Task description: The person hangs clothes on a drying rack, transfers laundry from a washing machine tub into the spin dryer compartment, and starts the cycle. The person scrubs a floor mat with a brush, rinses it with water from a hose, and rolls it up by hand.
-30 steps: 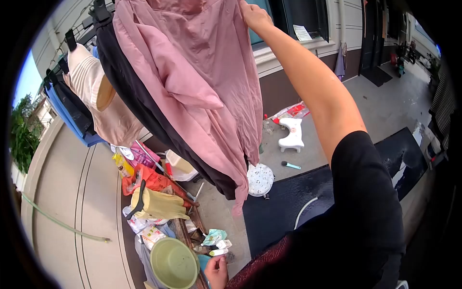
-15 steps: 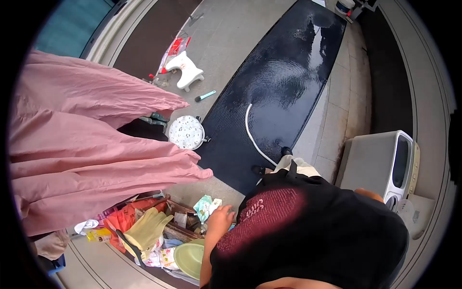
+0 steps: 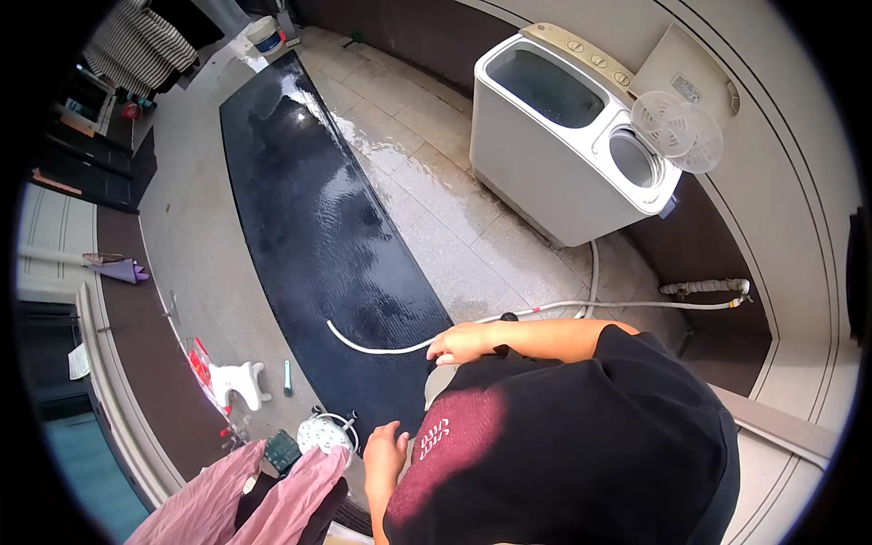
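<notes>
My left hand (image 3: 385, 450) is low in front of my shirt, fingers loosely bent and apart, with nothing seen in it. Close beside it is a round white patterned seat or lid (image 3: 322, 434), partly covered by hanging pink cloth (image 3: 304, 486). My right hand (image 3: 461, 342) hangs in front of my body, fingers loosely stretched and holding nothing visible. In the view it overlaps a white hose (image 3: 377, 350), whose free end lies on a wet black mat (image 3: 318, 236); no grip on the hose shows.
A twin-tub washing machine (image 3: 545, 154) stands at the right with its lids raised. Wet paving (image 3: 436, 191) lies between it and the mat. A white stool (image 3: 238, 384) and a teal-handled brush (image 3: 288, 378) are at the left. A bucket (image 3: 264, 34) stands at the far end.
My view has swung right, bringing the washing machine fully in. My right hand has come into sight in front of me. My left hand is away from the box of cloths and packets.
</notes>
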